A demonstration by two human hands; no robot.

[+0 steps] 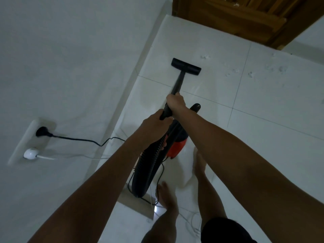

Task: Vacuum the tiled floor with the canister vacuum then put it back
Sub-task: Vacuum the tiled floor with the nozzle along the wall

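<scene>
Both hands grip the black vacuum wand (177,86): the right hand (175,102) higher up the tube, the left hand (154,127) lower, where the ribbed black hose (149,169) begins. The flat black floor nozzle (186,66) rests on the white tiled floor (263,106) near the wall. The red-and-black canister (177,146) stands between the arms, by two bare feet. A black plug (42,131) sits in a white wall socket (26,142).
</scene>
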